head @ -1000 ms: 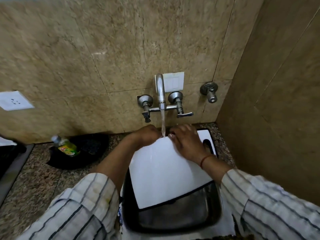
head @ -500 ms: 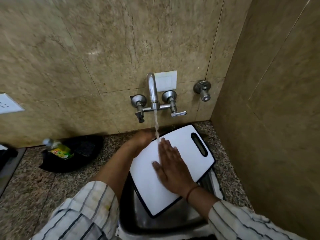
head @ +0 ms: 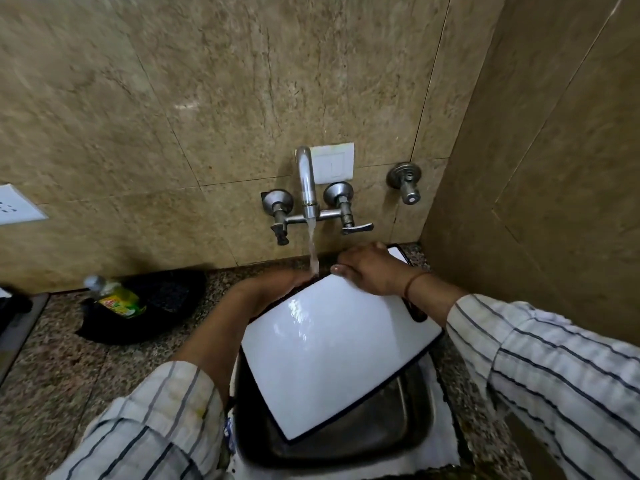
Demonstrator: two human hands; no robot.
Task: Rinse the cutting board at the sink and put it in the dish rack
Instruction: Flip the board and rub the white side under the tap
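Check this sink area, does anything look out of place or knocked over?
The clear plastic bottle of green liquid lies tipped over on the black pan-like dish, left of the steel sink, not upright. No spill shows. The white plastic cutting board held tilted under the tap water suits rinsing.

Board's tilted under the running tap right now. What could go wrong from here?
1. The cutting board looks wet and glossy, and is held tilted over the sink by the right hand at its far edge. It could slip and drop into the basin.
2. The water stream lands at the board's top edge beside the left hand, so splash or runoff may reach the counter.
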